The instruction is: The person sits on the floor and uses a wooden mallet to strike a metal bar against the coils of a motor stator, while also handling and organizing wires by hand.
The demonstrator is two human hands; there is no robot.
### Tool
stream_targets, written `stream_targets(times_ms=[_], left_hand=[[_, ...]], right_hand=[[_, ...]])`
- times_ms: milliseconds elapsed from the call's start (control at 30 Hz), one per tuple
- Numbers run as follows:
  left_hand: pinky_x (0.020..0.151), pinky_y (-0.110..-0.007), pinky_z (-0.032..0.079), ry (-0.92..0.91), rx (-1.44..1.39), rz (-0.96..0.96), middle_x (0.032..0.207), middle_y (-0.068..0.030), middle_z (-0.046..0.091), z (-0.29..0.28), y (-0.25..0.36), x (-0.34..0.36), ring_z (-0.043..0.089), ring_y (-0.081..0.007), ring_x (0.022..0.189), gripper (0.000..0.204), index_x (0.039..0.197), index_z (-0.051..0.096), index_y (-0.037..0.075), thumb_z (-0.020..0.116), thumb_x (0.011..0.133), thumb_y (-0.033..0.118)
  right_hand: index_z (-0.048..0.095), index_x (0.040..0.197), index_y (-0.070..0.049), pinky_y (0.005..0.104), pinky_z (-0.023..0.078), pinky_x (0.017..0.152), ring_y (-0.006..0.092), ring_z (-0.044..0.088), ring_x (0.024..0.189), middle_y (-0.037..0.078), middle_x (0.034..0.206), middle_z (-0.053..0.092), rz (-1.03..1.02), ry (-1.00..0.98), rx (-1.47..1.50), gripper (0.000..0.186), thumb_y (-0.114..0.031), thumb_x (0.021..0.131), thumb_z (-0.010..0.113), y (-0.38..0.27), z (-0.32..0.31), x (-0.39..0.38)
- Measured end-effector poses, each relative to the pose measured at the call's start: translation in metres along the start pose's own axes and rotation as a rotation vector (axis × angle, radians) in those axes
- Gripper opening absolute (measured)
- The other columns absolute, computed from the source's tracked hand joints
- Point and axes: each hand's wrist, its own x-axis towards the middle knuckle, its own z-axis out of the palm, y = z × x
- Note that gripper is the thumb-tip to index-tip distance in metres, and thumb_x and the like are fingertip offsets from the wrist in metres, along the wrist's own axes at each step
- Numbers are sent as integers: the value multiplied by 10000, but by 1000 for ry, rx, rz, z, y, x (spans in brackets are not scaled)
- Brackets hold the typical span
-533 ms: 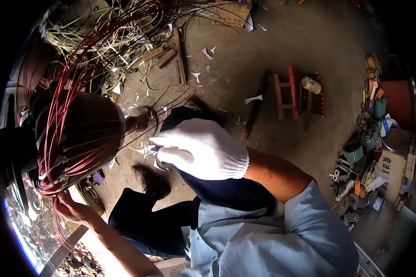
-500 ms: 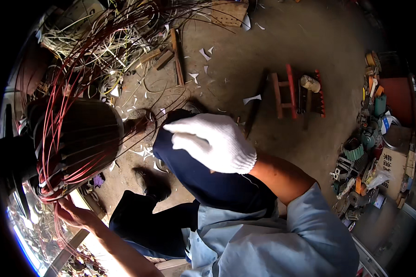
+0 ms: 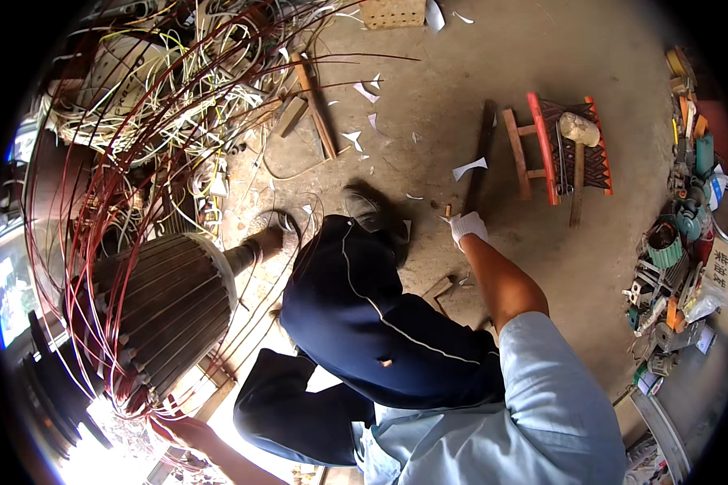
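My bare left hand [image 3: 188, 434] is at the lower left, its fingers closed on thin red wires [image 3: 150, 414] at the end of a dark, ribbed motor rotor [image 3: 166, 295]. Long wires fan up and away from that end. The rotor lies tilted, with a shaft [image 3: 255, 249] jutting from its far right end. My right hand [image 3: 467, 227], in a white knit glove, reaches down near the floor beyond my knee. Its fingers are bent together by a small brown stick-like piece [image 3: 448, 210]; what they hold is mostly hidden.
A low red-framed stool [image 3: 546, 149] bears a wooden mallet [image 3: 579, 129]. A dark bar [image 3: 479, 158] and white paper scraps [image 3: 365, 92] lie on the floor. Tangled wire [image 3: 194, 89] fills the far left; tools and parts [image 3: 667, 242] line the right.
My gloved right hand has gone from above my knee out to the right and down to the floor. My left hand stays at the wires. The view has shifted.
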Motion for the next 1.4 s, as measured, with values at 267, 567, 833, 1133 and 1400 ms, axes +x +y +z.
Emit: stream_targets(times_ms=[267,567,833,1133,1400], left_hand=[[1144,-569,448,-74,-29,-57,1408,-198,537,-25,-2,4,537,-355,1301,494,1424,450,30,522,1058,353],[1118,-514,512,-59,-2,-87,1387,-172,538,-16,0,7,566,-300,1279,433,1394,481,-4,512,1089,302],[779,-281,496,-346,-155,-242,994,-79,677,-6,-21,-99,628,-163,889,316,1099,650,37,596,1051,344],[896,-370,572,-1349,-455,-223,1231,-220,640,103,147,-171,671,-276,1058,707,1371,527,-83,725,946,446],[725,-343,594,-1789,-602,-706,957,-140,688,139,225,-184,713,-248,775,496,1402,496,-33,670,994,185]], right_hand=[[728,1120,-88,439,600,892,328,720,1095,153,1154,746,85,-21,-78,374,-338,856,813,-19,-18,-12],[688,1051,-20,426,566,827,326,715,995,196,1058,726,-106,-142,200,290,-249,878,734,6,9,11],[666,973,-64,304,493,653,141,648,796,45,887,680,41,-686,1680,139,-198,1002,647,-6,-167,-99],[683,1016,11,317,537,593,191,675,703,128,820,707,-568,-1291,1502,244,-228,1016,633,9,-328,-332],[682,955,-36,340,525,690,187,674,769,53,822,699,-1562,-1205,718,111,-144,938,697,17,-285,-391]])
